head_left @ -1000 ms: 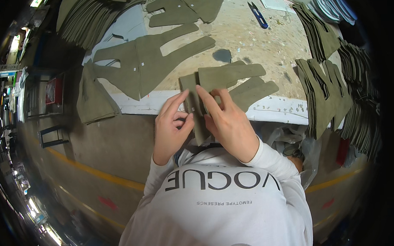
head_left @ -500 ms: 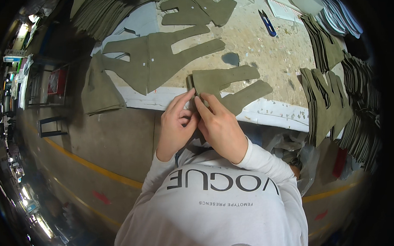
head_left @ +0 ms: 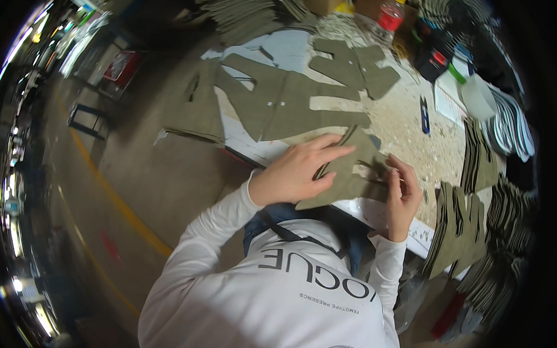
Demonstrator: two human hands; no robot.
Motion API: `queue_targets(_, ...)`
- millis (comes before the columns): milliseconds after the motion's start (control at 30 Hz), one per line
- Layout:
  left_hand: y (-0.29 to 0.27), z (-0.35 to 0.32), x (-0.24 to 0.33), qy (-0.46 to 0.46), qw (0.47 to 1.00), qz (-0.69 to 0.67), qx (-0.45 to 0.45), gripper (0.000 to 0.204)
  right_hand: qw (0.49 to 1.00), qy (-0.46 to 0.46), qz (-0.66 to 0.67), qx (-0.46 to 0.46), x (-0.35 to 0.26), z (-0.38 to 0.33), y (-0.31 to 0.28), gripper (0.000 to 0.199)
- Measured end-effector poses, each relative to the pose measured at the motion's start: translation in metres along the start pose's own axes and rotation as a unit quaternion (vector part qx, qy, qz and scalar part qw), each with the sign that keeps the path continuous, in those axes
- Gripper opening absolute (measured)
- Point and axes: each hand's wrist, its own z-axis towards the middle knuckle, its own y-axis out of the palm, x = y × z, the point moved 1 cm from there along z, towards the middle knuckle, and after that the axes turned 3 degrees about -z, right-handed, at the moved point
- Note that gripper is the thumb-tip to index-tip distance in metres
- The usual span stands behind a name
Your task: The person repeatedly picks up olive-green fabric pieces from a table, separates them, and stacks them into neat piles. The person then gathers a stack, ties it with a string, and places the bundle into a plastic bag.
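A folded olive-green fabric panel (head_left: 366, 149) with a slot cut between two strips lies between my hands at the table's front edge. My left hand (head_left: 297, 170) grips its left edge, fingers over the top and thumb lower down. At its other side, my right hand (head_left: 403, 191) has curled fingers around the strip ends; the exact hold is partly hidden. Just beyond, a larger opened-out olive panel (head_left: 276, 103) with a centre seam and small white tags lies flat. A similar smaller panel (head_left: 357, 67) lies farther back.
Stacked olive pieces hang over the table's left edge (head_left: 196, 109), with more stacks at the right (head_left: 455, 229) and back (head_left: 248, 15). Blue thread snips (head_left: 425, 115) lie on the worn tabletop (head_left: 399, 130). A bottle with a yellow cap (head_left: 391, 13) stands at the back.
My hands have moved apart, the left staying on the folded edge and the right shifting to the strip ends. The panel is tilted and lifted somewhat. The whole view has turned.
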Motion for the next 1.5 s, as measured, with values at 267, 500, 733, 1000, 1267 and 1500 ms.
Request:
queue_targets(267, -0.105, -0.025, -0.007, 0.01, 0.942, -0.022, 0.334, 0.053, 0.998, 0.039, 0.047, 0.02, 0.038, -0.005, -0.003, 0.023)
queue_targets(500, -0.102, -0.083, -0.108, -0.196, 0.764, -0.17, 0.59, 0.061, 1.0, 0.009, 0.01, 0.014, 0.038, -0.005, -0.004, 0.022)
queue_targets(733, -0.093, -0.103, -0.12, -0.204, 0.763, -0.176, 0.587, 0.063, 0.999, 0.045, 0.021, -0.005, 0.011, 0.0, -0.003, 0.021)
queue_targets(1000, -0.064, -0.07, -0.071, -0.078, 0.867, 0.291, 0.396, 0.045, 0.926, -0.257, -0.176, -0.214, -0.041, 0.049, 0.055, 0.026)
queue_targets(1267, -0.042, -0.046, -0.08, -0.135, 0.927, 0.275, 0.213, 0.03, 0.836, -0.463, -0.189, -0.225, -0.03, 0.069, 0.143, 0.022)
queue_targets(1500, -0.06, -0.043, -0.08, -0.119, 0.937, 0.253, 0.21, 0.011, 0.936, -0.288, -0.025, -0.201, -0.022, 0.082, 0.146, 0.011)
